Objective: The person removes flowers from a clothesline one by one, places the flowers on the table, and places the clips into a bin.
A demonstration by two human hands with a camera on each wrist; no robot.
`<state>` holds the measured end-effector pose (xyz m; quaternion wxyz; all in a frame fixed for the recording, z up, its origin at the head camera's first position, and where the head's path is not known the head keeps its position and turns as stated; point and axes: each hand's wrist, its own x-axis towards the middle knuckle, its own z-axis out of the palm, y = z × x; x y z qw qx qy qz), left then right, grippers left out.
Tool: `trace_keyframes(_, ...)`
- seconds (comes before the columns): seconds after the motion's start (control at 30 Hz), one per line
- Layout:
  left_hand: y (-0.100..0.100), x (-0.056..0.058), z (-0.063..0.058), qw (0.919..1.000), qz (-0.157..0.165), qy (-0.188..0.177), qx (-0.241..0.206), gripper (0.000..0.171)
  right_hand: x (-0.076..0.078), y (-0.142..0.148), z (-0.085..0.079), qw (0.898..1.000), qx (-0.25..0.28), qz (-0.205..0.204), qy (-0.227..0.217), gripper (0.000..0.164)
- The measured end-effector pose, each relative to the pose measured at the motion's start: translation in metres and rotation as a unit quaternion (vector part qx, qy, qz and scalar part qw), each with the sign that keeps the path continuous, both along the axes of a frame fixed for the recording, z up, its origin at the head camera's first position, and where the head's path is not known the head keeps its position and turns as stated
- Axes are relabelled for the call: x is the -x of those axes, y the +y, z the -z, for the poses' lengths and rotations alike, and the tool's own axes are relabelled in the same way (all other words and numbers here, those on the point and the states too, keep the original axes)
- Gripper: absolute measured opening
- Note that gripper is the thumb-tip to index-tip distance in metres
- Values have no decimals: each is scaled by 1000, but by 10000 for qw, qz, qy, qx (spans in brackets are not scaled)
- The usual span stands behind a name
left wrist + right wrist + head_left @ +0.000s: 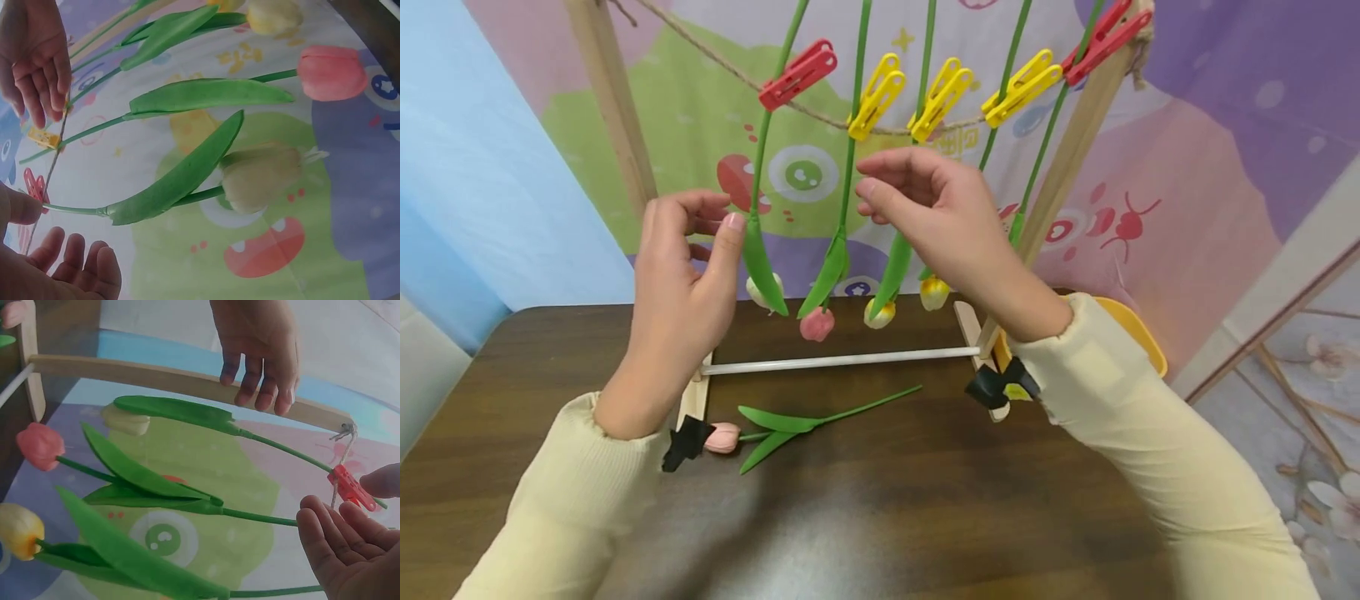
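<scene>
The left hand point(681, 271) is hovering with its fingers loosely bent, gripping nothing, near the green stem of a white artificial tulip point(764, 292). The right hand point(943, 204) is also holding nothing, its thumb and fingers curving softly with a small gap between them, in front of the neighbouring stems. Around them, five green-stemmed flowers are hanging head-down, among them a pink artificial tulip point(817, 324) and two yellow-and-white ones point(880, 314); red plastic clothespins point(797, 75) at both ends and yellow plastic clothespins point(877, 96) between are pinning them to a brown twine rope point(700, 46). Wooden posts point(613, 100) are supporting the rope, with a white rod point(842, 361) running below. A pale-pink artificial tulip point(722, 437) is lying on the dark wooden table point(887, 517).
</scene>
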<state>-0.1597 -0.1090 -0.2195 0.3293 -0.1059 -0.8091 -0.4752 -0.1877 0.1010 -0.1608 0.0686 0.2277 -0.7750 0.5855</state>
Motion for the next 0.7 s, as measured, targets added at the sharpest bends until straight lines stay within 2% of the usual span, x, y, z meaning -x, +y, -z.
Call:
trace_keyframes(0.43,-1,19,-16,9993,41,-347,161,32,11,-18,-24,9995,47,75,300,32)
trace_keyframes(0.7,4,27,-20,9982,188,-507,268,35,11,-22,-36,9975,-319,326,539,38)
